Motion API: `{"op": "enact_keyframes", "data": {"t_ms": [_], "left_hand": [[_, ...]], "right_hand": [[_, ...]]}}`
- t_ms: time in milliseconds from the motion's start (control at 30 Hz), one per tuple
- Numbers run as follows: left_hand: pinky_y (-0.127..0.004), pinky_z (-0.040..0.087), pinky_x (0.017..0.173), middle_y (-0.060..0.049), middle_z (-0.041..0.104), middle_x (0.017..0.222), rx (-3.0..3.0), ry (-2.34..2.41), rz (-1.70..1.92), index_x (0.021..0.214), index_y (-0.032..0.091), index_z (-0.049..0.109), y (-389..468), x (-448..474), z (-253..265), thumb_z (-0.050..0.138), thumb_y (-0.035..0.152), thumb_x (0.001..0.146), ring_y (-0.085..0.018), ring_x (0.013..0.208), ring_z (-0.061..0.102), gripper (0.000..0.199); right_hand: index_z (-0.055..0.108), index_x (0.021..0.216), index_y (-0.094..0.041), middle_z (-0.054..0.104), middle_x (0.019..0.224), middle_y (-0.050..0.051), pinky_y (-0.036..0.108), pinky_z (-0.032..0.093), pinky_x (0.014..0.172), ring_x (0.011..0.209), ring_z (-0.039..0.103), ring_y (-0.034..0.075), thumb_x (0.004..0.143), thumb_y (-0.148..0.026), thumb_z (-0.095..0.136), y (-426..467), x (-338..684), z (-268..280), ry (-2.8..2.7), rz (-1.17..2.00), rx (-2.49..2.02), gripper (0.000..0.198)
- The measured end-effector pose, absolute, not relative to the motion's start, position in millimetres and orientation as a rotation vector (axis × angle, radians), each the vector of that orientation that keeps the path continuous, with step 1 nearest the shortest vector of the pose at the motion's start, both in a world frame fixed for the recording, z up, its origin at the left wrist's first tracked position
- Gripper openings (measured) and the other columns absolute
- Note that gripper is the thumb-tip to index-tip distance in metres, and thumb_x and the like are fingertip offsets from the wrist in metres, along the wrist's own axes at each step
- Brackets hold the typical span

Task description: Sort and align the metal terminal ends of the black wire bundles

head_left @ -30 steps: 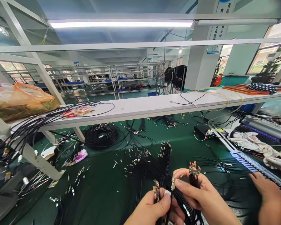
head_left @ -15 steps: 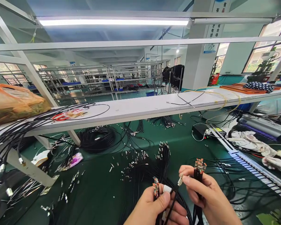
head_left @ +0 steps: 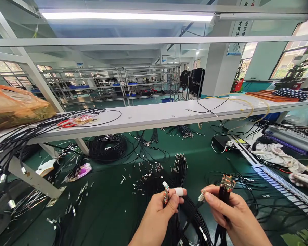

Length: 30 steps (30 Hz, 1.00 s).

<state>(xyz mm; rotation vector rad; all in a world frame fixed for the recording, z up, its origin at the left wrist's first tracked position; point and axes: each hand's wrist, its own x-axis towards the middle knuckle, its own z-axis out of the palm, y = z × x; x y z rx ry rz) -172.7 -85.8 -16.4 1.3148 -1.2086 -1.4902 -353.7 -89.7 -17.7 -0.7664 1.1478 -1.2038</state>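
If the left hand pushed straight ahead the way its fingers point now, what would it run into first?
Most likely the heap of black cables with metal terminals lying on the green mat, just beyond the left hand. Depth is hard to judge; the hand may be raised above them.

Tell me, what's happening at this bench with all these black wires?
A person is handling cables over a green bench. The left hand pinches a small connector between thumb and a taped finger. The right hand holds a bundle of black cables with metal ends up, plus one single cable end at its fingertips. The two hands are apart. More cables and loose terminals lie spread on the bench, under a white shelf.
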Motion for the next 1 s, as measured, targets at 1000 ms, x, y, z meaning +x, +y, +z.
{"op": "enact_keyframes", "data": {"t_ms": [1000], "left_hand": [[-0.025,0.040,0.063,-0.003,0.060,0.065,1.380,-1.348,-1.286,0.083,0.013,0.064,-81,-177,-11,0.044,0.056,0.086,-0.015,0.063,0.053,0.048]], "right_hand": [[0.058,0.079,-0.017,0.031,0.053,-0.008,0.024,0.012,0.045,0.051,0.020,0.008,0.069,-0.043,0.072,-93,-346,-21,1.220,-1.246,-0.739,0.032]]}}
